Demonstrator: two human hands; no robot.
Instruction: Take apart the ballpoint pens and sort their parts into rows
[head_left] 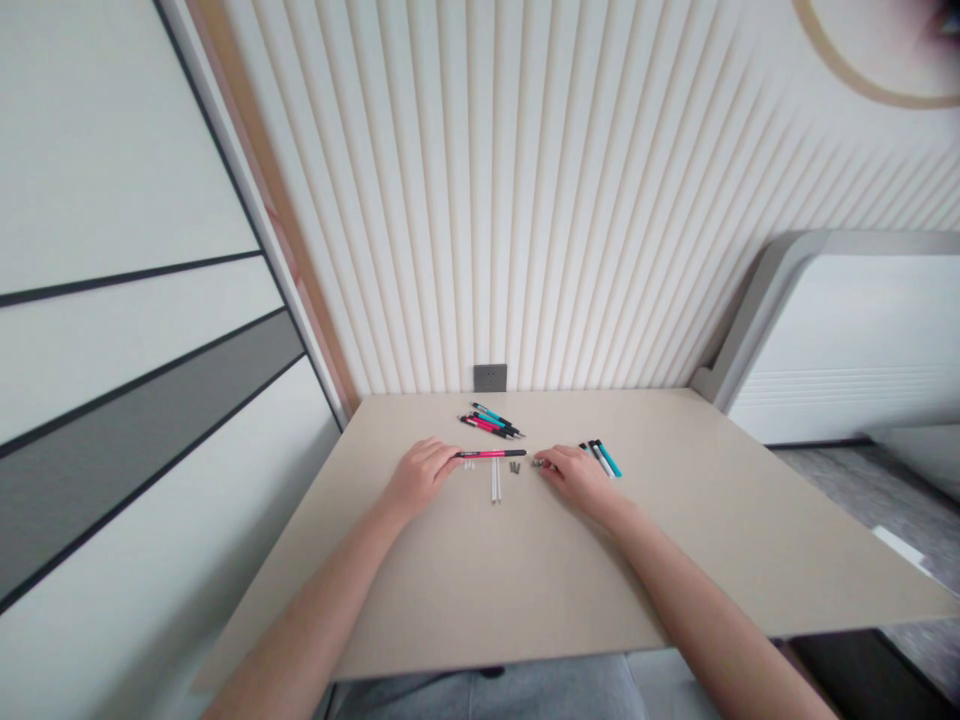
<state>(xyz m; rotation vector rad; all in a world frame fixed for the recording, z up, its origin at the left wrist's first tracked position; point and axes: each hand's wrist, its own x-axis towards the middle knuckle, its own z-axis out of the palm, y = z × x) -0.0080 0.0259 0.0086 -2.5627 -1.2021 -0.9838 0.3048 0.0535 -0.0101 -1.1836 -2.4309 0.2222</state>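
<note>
My left hand (427,475) pinches a pink-and-black pen (491,454) by its left end. The pen lies level, pointing right, above the table. My right hand (574,470) rests on the table with its fingers closed at a group of small metallic pieces (535,463); what is between the fingertips is too small to make out. Between the hands are thin white refills (496,482) and small dark grey pieces (514,467). Tiny clear or white pieces (469,464) sit beside my left fingertips. Behind my right hand lie white and teal pen barrels (606,459), partly hidden by it.
A pile of pink, teal and black pens (491,421) lies toward the back of the beige table (480,590). A dark wall socket (490,378) is set in the ribbed wall behind. A white cabinet (135,380) stands at the left, a grey-white headboard (847,330) at the right.
</note>
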